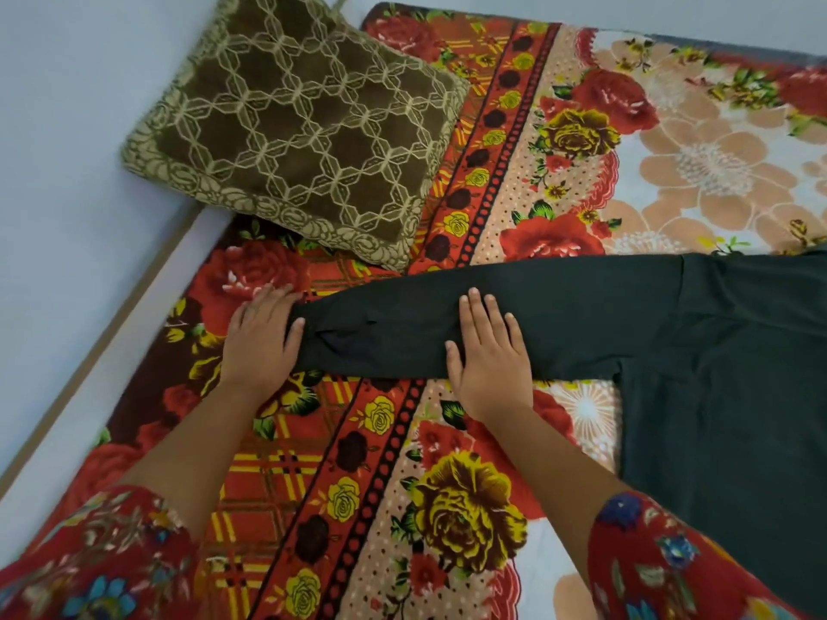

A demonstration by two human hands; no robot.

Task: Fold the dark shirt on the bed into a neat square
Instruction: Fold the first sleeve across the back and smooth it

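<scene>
Our fingers lie straight: right hand flat on the smooth sleeve of the dark shirt, left hand at its cuff; it spreads rightward over the bed's plush floral blanket.

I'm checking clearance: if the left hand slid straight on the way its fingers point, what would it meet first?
Probably the brown pillow, just past a short stretch of floral blanket ahead of the left hand; depth is uncertain.
</scene>
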